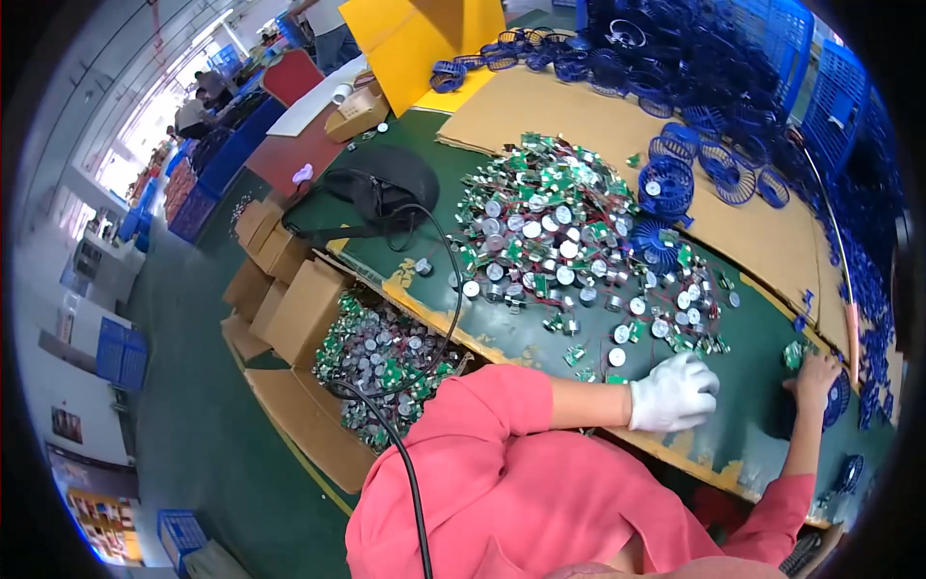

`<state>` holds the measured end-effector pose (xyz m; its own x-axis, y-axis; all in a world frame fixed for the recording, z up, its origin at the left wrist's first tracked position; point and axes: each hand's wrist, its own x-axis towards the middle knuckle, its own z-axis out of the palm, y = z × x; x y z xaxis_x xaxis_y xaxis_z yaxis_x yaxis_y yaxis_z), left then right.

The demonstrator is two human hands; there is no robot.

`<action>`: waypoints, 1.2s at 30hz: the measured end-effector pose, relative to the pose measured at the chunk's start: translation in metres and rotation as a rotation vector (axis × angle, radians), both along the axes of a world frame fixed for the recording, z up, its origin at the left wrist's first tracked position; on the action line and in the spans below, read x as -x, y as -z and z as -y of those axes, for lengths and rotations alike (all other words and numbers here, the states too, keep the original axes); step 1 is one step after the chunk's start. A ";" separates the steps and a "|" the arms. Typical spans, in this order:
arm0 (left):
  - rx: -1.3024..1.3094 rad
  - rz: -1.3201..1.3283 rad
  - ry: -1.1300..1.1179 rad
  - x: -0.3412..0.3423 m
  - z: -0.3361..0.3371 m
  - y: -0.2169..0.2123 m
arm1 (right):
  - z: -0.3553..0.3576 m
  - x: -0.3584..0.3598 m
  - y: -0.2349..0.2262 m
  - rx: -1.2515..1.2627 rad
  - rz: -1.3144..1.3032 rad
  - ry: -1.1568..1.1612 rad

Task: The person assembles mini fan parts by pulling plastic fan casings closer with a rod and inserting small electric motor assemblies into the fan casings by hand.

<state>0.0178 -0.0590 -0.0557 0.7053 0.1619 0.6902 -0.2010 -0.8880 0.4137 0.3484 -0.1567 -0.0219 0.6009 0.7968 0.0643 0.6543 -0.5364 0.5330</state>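
My left hand (672, 393), in a white glove, rests near the table's front edge with its fingers curled; whatever they hold is hidden. Farther right, my bare right hand (818, 378) is closed over a blue plastic fan housing (838, 399), mostly covered by hand and wrist. A small green circuit board (794, 355) shows just beyond its fingertips. Left of and beyond my gloved hand spreads a large heap of small round motors wired to green boards (550, 227). One blue fan cage (666, 186) stands against the heap's right side.
Cardboard sheets (743, 232) cover the table's far side, with blue fan cages (617, 72) piled there. An open carton (309, 314) of more motors stands at the front left. A black cable (458, 280) loops over the edge near a dark rounded object (391, 183). Blue crates (834, 101) stand behind.
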 end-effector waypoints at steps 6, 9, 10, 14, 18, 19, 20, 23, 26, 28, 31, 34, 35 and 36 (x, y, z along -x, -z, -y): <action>0.067 -0.033 0.046 0.002 -0.007 0.009 | 0.050 -0.116 0.051 -0.034 0.206 0.048; 0.084 -0.085 0.042 0.007 -0.004 0.010 | 0.057 -0.134 0.044 -0.048 0.307 -0.015; 0.093 -0.087 0.043 0.007 -0.004 0.010 | 0.058 -0.158 0.049 -0.004 0.192 0.096; 0.162 -0.135 0.050 0.005 -0.007 0.002 | 0.091 -0.229 0.073 -0.148 0.133 0.252; 0.342 -0.364 0.127 0.012 -0.025 -0.021 | 0.087 -0.225 0.066 -0.101 0.118 0.226; 0.369 -0.394 0.167 0.011 -0.030 -0.024 | 0.066 -0.205 0.054 -0.066 0.103 0.195; 0.371 -0.352 0.148 0.013 -0.032 -0.021 | 0.043 -0.184 0.040 -0.033 0.094 0.173; 0.437 -0.399 0.152 0.007 -0.040 -0.018 | -0.013 -0.103 0.002 -0.191 0.019 -0.171; 0.324 -0.451 0.234 0.012 -0.037 -0.009 | -0.031 -0.098 -0.008 0.029 -0.121 -0.012; 0.364 -0.469 0.269 0.012 -0.042 -0.014 | -0.042 -0.108 -0.016 0.051 -0.145 0.035; 0.435 -0.493 0.266 0.012 -0.048 -0.014 | -0.080 -0.096 -0.043 -0.256 -0.316 0.056; 0.420 -0.483 0.298 0.010 -0.051 -0.014 | -0.100 -0.127 -0.020 -0.437 -0.286 -0.064; 0.424 -0.472 0.298 0.010 -0.051 -0.014 | -0.108 -0.137 -0.009 -0.547 -0.163 -0.168; 0.427 -0.462 0.304 0.010 -0.052 -0.013 | -0.111 -0.155 -0.003 -0.541 -0.164 -0.163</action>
<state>0.0078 -0.0069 -0.0431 0.9684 0.1006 0.2283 -0.1344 -0.5609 0.8169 0.5036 -0.0457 -0.0191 0.5095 0.7599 0.4038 0.8023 -0.5891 0.0964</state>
